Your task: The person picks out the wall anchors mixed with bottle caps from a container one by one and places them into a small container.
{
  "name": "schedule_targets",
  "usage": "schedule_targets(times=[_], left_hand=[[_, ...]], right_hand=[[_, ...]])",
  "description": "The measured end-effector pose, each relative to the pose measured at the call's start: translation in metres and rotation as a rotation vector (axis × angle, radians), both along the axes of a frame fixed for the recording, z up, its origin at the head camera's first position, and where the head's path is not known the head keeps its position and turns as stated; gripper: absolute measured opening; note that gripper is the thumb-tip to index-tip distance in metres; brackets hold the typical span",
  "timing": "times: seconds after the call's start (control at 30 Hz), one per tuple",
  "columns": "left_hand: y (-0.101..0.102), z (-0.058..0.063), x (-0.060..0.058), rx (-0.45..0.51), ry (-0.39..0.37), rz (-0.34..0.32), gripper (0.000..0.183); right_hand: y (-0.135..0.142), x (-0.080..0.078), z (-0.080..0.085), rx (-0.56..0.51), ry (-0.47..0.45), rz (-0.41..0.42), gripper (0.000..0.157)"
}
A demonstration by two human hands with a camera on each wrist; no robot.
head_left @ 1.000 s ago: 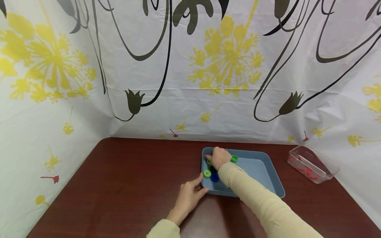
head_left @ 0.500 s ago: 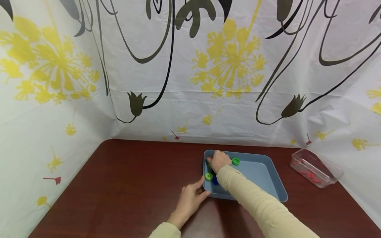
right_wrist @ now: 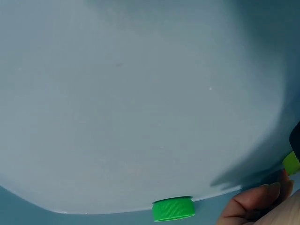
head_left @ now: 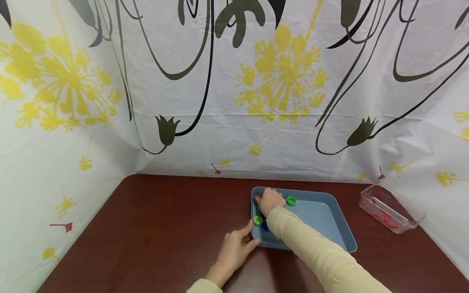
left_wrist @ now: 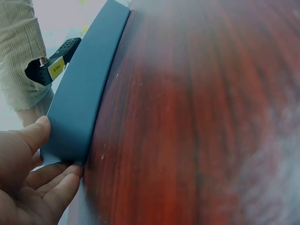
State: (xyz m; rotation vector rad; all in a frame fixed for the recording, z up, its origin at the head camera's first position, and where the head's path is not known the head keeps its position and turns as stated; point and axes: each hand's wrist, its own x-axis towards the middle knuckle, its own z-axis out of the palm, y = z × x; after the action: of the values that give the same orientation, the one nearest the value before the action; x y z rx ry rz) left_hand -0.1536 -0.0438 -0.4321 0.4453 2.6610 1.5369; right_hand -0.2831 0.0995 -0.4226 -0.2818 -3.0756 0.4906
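Note:
A shallow blue-grey tray (head_left: 315,219) lies on the dark red-brown table. My left hand (head_left: 231,251) grips its near left corner, thumb and fingers on either side of it; the left wrist view shows the fingertips against the tray's outer wall (left_wrist: 89,75). In the tray's far left corner, my right hand (head_left: 272,200) reaches down with curled fingers. I cannot tell what these fingers hold. Close by its fingertips is a lime-green cap (right_wrist: 291,163). A green bottle cap (head_left: 291,201) stands right of this hand. Nearer me sit a light-green cap (head_left: 258,220) and a blue cap (head_left: 265,226), partly hidden by the sleeve.
A clear plastic box (head_left: 392,209) with several small red pieces (head_left: 384,218) stands on the table (head_left: 176,228) right of the tray. A white patterned sheet (head_left: 227,134) rises behind the table and along its sides. My right sleeve (head_left: 318,248) crosses over the tray's front wall.
The head view has shifted slightly, so everything sits a little lower in the frame. Both hands stay at the same places on the tray; the right fingers show only slight movement.

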Motion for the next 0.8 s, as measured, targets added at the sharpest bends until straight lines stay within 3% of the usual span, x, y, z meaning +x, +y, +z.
schedule_targets(times=[0.8], left_hand=[[-0.0011, -0.0002, -0.0011, -0.006, 0.011, -0.02, 0.057]], right_hand=[[-0.0038, 0.0018, -0.0073, 0.017, 0.036, -0.005, 0.05]])
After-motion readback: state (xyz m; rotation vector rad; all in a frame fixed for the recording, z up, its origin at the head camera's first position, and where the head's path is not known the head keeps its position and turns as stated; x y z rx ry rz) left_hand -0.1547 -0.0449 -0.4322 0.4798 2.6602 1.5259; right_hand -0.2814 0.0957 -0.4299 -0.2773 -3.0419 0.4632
